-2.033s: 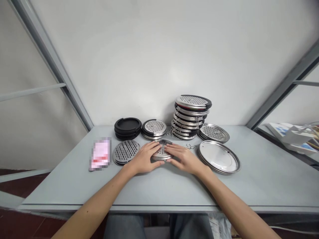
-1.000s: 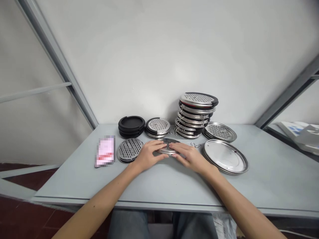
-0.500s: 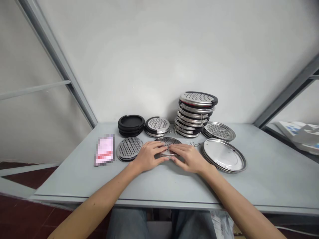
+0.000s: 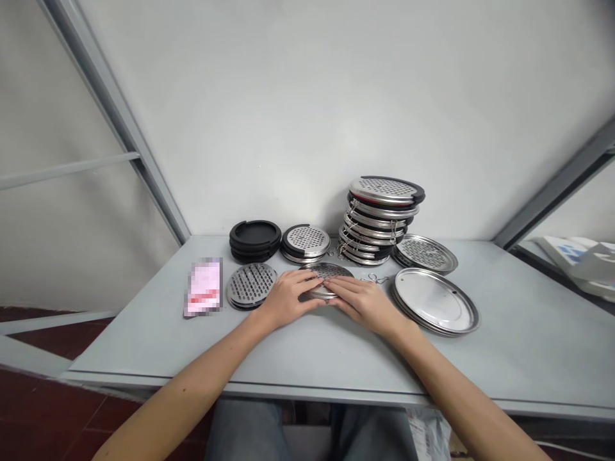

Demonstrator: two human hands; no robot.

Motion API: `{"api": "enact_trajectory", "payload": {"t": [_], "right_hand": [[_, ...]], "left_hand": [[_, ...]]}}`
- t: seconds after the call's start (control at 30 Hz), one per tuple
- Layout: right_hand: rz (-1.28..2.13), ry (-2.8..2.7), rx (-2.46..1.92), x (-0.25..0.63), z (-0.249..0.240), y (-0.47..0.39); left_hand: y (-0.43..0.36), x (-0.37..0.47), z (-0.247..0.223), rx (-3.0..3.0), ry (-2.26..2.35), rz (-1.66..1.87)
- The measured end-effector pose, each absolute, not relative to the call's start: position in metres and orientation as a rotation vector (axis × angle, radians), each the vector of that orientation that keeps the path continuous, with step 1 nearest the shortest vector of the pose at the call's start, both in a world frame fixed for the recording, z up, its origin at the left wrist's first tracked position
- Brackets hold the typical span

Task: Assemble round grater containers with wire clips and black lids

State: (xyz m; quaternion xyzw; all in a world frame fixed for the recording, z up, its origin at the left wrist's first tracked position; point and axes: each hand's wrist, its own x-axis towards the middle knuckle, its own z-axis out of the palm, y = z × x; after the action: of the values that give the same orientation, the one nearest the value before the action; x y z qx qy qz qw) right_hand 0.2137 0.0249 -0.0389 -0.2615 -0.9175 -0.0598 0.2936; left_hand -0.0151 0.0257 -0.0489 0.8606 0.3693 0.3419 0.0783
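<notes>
A round metal grater plate (image 4: pixel 331 272) with small holes lies at the middle of the table, partly covered by both hands. My left hand (image 4: pixel 294 293) grips its left side, fingers on top and thumb along the near edge. From the right, my right hand (image 4: pixel 362 299) holds the same plate, its fingers laid over the holes and its thumb low at the near rim. The fingertips of the two hands almost meet. Left of my left hand is a small stack of slotted grater discs (image 4: pixel 252 285). Plain metal round plates (image 4: pixel 435 301) are piled beside my right forearm.
Black rings (image 4: pixel 255 234) are stacked at the back left, beside assembled graters (image 4: pixel 307 240). A tall stack of graters (image 4: pixel 384 189) with wire clips stands near the wall. Loose wire clips (image 4: pixel 375 278), perforated plates (image 4: pixel 427 251) and a pink packet (image 4: pixel 204 287) lie around on the table (image 4: pixel 307 358).
My right hand has tilted slightly, its thumb now tucked closer under the fingers at the plate's near rim. Both hands stay on the plate. The view has shifted a little.
</notes>
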Motion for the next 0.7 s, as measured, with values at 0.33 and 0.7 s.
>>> {"api": "enact_trajectory", "payload": {"t": [0.33, 0.7], "right_hand": [[-0.254, -2.494, -0.76, 0.2065, -0.0328, 0.0196], [-0.346, -2.521, -0.802, 0.2034, -0.0372, 0.0196]], "left_hand": [[0.0273, -0.0124, -0.0507, 2.444, 1.114, 1.048], [0.0236, -0.0097, -0.0474, 2.392, 1.165, 0.996]]}}
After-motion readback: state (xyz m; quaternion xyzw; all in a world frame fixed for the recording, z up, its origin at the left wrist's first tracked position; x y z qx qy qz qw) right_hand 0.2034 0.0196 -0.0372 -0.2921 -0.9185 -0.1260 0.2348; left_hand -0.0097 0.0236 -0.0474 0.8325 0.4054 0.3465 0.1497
